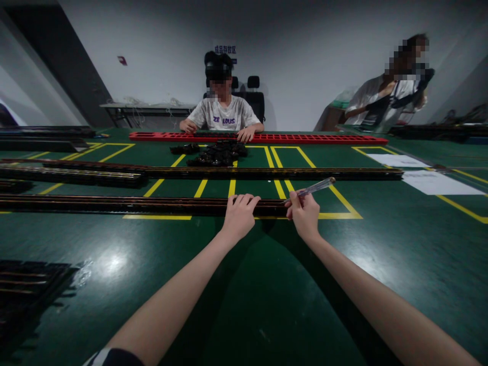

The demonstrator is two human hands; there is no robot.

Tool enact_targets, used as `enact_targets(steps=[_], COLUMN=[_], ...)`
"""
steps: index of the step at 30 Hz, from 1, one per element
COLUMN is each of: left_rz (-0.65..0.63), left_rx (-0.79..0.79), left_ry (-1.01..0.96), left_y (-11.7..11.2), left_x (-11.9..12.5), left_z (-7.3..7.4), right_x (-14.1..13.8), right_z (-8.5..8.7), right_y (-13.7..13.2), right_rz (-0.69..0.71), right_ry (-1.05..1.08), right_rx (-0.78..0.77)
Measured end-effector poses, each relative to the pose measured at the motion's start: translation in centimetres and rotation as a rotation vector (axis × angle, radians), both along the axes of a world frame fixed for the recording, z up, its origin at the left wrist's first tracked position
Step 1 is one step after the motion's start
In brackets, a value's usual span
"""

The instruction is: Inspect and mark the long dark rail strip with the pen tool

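A long black rail [114, 204] with thin copper-coloured lines runs across the near part of the green table. My left hand [240, 217] grips it near its right end, fingers bent over its far edge. In my right hand [306, 216] is a slim screwdriver [315, 187] with a clear handle, held like a pen. Its handle points up and to the right, while its tip is down by the rail's right end. My fingers partly hide the tip and that end of the rail.
Beyond lie another long black rail [274, 174], a pile of small black parts [219, 153] and a red slotted rack [320, 139]. A co-worker [224, 112] sits behind the rack. Another person [377, 99] stands at right. White papers [442, 183] and black strips [30, 284] lie at the sides.
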State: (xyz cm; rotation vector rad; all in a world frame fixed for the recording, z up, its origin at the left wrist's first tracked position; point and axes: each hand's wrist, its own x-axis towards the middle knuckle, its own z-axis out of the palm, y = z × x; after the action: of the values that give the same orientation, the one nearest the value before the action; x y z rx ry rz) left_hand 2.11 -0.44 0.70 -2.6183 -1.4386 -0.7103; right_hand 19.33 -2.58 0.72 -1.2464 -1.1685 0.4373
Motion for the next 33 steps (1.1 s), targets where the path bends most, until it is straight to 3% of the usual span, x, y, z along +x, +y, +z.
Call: enact_targets(steps=[9,21,33], left_rz=[-0.021,-0.010,0.015], left_rx=[-0.004,0.006,0.056], left_ry=[-0.048,-0.040,0.004], left_y=[-0.1,-0.2,-0.1], left_x=[-0.1,0.0,0.1], left_z=[0.0,0.1,-0.2], right_x=[0.1,2.1,2.0], right_z=[0.1,0.0,-0.2], right_y=[-0.2,0.5,0.5], right_rz=[-0.030,0.133,0.097], right_ry=[0.019,-0.202,-0.278], right_rx=[0.000,0.017,0.052])
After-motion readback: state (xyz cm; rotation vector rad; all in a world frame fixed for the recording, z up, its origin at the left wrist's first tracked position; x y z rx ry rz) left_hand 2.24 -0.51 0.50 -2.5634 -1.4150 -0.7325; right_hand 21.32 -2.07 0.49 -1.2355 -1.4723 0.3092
